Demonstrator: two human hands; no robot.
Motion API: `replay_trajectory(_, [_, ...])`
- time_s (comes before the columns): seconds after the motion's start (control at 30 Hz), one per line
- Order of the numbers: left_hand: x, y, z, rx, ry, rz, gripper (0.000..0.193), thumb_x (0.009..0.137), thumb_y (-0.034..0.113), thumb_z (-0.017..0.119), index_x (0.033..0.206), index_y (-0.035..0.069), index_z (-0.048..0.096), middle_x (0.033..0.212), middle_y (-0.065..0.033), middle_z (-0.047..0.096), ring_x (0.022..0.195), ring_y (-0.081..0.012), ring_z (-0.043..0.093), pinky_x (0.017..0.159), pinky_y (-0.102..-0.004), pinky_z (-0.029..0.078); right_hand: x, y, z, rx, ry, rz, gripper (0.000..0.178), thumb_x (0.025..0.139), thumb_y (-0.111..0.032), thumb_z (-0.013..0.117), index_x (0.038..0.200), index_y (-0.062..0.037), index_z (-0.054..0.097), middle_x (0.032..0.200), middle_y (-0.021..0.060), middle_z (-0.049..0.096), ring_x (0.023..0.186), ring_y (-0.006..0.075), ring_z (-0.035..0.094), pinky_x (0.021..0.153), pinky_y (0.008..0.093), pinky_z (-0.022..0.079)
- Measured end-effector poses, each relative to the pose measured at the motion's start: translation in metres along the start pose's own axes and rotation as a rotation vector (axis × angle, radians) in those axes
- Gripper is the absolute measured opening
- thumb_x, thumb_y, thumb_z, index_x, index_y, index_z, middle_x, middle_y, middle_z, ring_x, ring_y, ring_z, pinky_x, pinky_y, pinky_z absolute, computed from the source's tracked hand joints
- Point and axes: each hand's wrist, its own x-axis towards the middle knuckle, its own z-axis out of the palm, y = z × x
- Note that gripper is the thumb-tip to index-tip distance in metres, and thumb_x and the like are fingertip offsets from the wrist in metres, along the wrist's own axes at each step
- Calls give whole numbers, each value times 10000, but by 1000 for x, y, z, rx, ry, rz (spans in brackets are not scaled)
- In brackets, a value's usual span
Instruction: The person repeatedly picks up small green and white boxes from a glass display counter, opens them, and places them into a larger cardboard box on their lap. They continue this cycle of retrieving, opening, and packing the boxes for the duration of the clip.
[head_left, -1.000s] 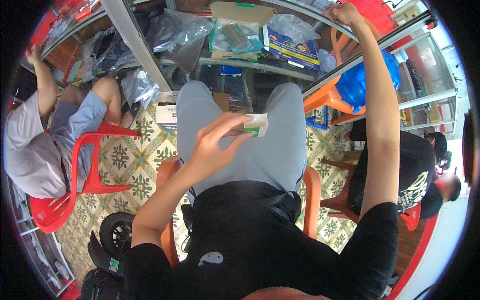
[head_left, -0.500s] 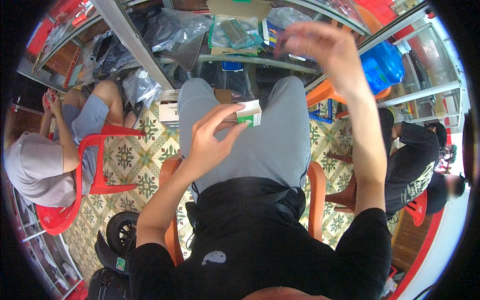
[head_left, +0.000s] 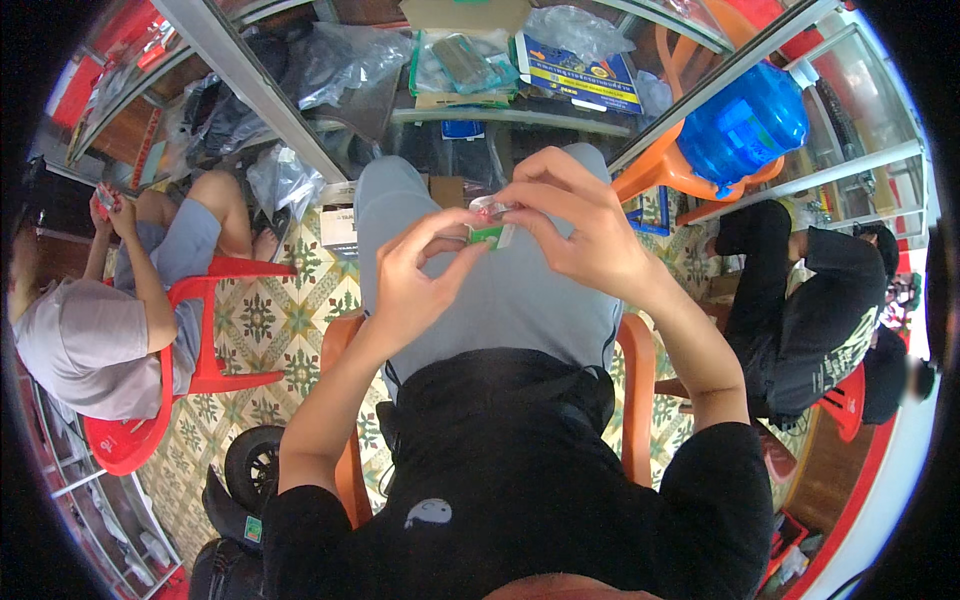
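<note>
A seated person in a black T-shirt (head_left: 520, 450) held a small green-and-white cardboard box (head_left: 487, 237) over a gray-trousered lap (head_left: 480, 320) at the center of the frame. The left hand (head_left: 410, 272) had the box in a narrow grip between thumb and fingers. The right hand (head_left: 585, 222) closed a fingertip grip on a clear plastic packet (head_left: 487, 207) showing red, at the box's upper edge; whether the packet sat partly inside could not be told.

A drop appeared the likeliest mishap: slick plastic pinched only at the fingertips could slide loose and fall past the lap to the patterned tile floor (head_left: 260, 310). Too hard a squeeze from the left could crumple the box's thin walls, while a packet moved askew might snag on the edge and tear.

A glass display case (head_left: 250, 80) held an open carton (head_left: 465, 14) at top center. At upper right, a blue water bottle (head_left: 745, 130) rested on an orange chair (head_left: 645, 182).
</note>
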Motion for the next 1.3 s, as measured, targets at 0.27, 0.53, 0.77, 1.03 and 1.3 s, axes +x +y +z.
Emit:
replay_trajectory(0.27, [-1, -8, 2, 18, 42, 31, 330, 831, -96, 718, 1145, -14, 655, 1076, -127, 704, 923, -156, 704, 794, -283, 592, 1, 5, -2, -54, -68, -37, 229, 801, 45, 715, 1028, 23, 692, 939, 140, 683, 837, 266, 671, 709, 341, 541])
replay_trajectory(0.53, [0, -8, 3, -59, 62, 2, 336, 837, -99, 715, 1158, -33, 641, 1085, -119, 698, 953, -153, 692, 806, -279, 589, 2, 10, -1, 6, -37, -7, 175, 791, 18, 741, 964, 9, 719, 928, 121, 695, 834, 257, 669, 704, 351, 541])
replay_trajectory(0.77, [-2, -5, 0, -141, 22, -39, 388, 851, -97, 702, 1220, -32, 601, 1090, -126, 687, 1018, -165, 674, 820, -289, 593, 1, 15, 4, 18, -109, -6, 153, 791, -12, 751, 941, -38, 752, 952, 107, 644, 885, 266, 626, 759, 357, 527])
replay_trajectory(1.03, [-7, -16, -2, -101, 53, -135, 372, 883, -45, 697, 1234, -41, 574, 1194, -136, 628, 1090, -220, 640, 864, -321, 609, -17, 23, 10, 17, 40, -40, 238, 755, -98, 829, 980, -83, 755, 1015, 90, 576, 903, 224, 611, 765, 334, 516])
replay_trajectory(1.3, [-10, -24, -9, -70, 52, -162, 416, 941, -54, 600, 1330, -66, 452, 1155, -182, 616, 1048, -212, 626, 830, -339, 603, -31, 20, 37, 35, 303, -79, 152, 729, -89, 791, 868, -46, 750, 909, 99, 530, 861, 269, 550, 726, 375, 458])
